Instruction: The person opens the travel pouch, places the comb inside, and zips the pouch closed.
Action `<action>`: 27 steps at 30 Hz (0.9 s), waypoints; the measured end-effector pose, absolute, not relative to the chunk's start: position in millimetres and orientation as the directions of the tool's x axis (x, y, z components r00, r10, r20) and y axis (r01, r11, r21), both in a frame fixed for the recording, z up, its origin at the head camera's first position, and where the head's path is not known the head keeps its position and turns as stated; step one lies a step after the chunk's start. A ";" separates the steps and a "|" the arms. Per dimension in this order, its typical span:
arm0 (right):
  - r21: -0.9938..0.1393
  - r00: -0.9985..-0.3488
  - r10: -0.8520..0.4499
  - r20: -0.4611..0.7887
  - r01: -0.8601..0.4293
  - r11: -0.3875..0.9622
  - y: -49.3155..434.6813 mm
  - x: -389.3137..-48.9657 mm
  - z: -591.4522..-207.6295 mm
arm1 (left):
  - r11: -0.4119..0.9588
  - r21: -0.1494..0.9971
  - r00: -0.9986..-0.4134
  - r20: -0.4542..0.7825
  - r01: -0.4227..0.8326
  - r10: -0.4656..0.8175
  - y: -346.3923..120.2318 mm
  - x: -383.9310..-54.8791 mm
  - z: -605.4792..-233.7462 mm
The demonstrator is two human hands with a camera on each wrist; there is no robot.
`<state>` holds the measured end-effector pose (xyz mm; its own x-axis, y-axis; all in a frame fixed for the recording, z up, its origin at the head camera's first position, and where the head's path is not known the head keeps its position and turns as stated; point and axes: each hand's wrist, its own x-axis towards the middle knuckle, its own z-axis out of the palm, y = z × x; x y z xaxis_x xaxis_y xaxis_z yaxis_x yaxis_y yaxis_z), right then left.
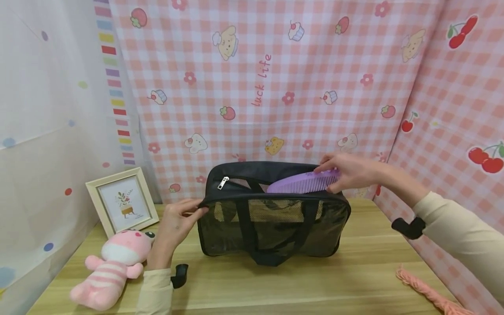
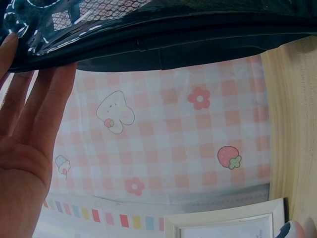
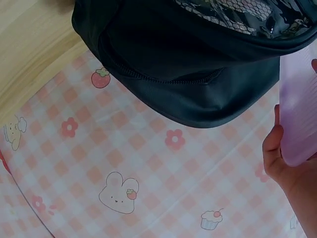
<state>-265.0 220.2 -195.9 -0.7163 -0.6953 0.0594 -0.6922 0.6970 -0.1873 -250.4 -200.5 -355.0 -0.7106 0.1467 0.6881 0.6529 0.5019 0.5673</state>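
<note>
A black bag [image 1: 271, 232] with clear sides and two handles stands on the table, its top zipper undone. My right hand [image 1: 350, 171] grips a purple comb [image 1: 301, 183], teeth down, at the bag's opening; the comb's left end dips below the front rim. In the right wrist view the comb [image 3: 297, 109] shows at the right edge beside the bag [image 3: 198, 94]. At the bag's upper left corner my left hand [image 1: 179, 221] pinches the edge between thumb and fingers. The zipper pull [image 1: 223, 183] lies near that corner.
A pink plush toy [image 1: 110, 271] lies on the table [image 1: 252, 293] at the left, before a framed picture [image 1: 122, 199]. A bundle of pink yarn [image 1: 429, 293] is at the front right. Patterned cloth [image 1: 260, 87] covers the wall behind.
</note>
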 end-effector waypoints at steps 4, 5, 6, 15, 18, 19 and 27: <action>-0.152 -0.706 -0.707 0.043 -0.704 0.694 215.5 -268.3 -195.7 | 0.500 0.568 -0.710 0.689 0.654 0.146 -201.2 -250.0 -355.2; -0.140 -0.706 -0.707 0.036 -0.704 0.696 213.6 -269.5 -196.4 | 0.503 0.566 -0.710 0.689 0.653 0.145 -201.5 -249.9 -355.3; -0.128 -0.706 -0.708 0.026 -0.704 0.698 211.5 -270.8 -197.5 | 0.505 0.565 -0.709 0.690 0.652 0.144 -201.7 -249.6 -355.3; -0.108 -0.676 -0.737 -0.002 -0.732 0.672 196.3 -283.2 -205.7 | 0.492 0.589 -0.725 0.675 0.641 0.135 -199.2 -250.2 -353.2; -0.128 -0.672 -0.740 -0.018 -0.733 0.669 193.9 -285.4 -205.3 | 0.491 0.593 -0.727 0.674 0.638 0.132 -198.4 -250.1 -352.3; -0.135 -0.673 -0.739 -0.024 -0.730 0.670 193.4 -286.0 -205.3 | 0.490 0.595 -0.729 0.672 0.637 0.132 -198.0 -249.9 -352.0; -0.170 -0.693 -0.719 -0.054 -0.703 0.690 187.7 -292.5 -210.4 | 0.480 0.633 -0.760 0.638 0.608 0.121 -199.0 -249.6 -352.3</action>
